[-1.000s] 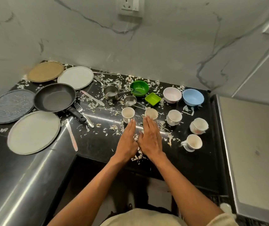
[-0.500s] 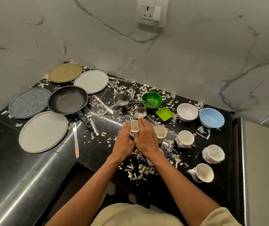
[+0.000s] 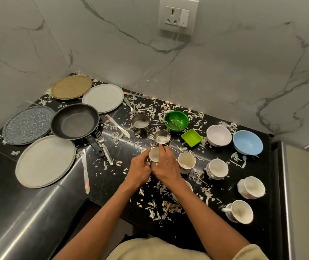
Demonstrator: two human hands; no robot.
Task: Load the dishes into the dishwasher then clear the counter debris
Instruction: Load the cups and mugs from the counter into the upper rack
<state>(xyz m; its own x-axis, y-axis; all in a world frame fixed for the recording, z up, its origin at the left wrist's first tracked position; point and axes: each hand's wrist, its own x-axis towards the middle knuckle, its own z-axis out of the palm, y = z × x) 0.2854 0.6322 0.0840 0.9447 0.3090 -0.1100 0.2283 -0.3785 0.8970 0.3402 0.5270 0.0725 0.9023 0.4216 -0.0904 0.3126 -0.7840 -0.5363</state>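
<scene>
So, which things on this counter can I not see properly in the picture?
- Head view: cup sides, covered by the left hand and right hand.
- Head view: another cup, mostly behind the right forearm.
- Head view: dishwasher, not visible anywhere.
- Head view: knife by the wall, too thin to read.

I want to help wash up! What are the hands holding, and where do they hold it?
Both hands hold one small white cup by its sides: the left hand on its left, the right hand curled over its right rim.
</scene>
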